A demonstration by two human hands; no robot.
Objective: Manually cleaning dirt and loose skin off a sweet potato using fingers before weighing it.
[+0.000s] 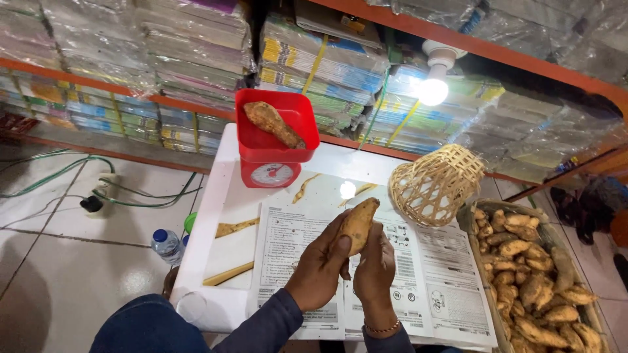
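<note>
Fingers of my left hand (320,268) and right hand (375,265) are both wrapped round one sweet potato (357,225), held over the printed sheets (418,261) on the white table (216,196), red scale (275,140) with another tuber (271,122) behind, full basket (533,281) to the right.

1 head camera looks steeply down, close over the white table (216,196), facing shelves (458,39).

Both hands, left hand (320,268) and right hand (375,268), hold a sweet potato (357,225) above papers (418,261).
</note>
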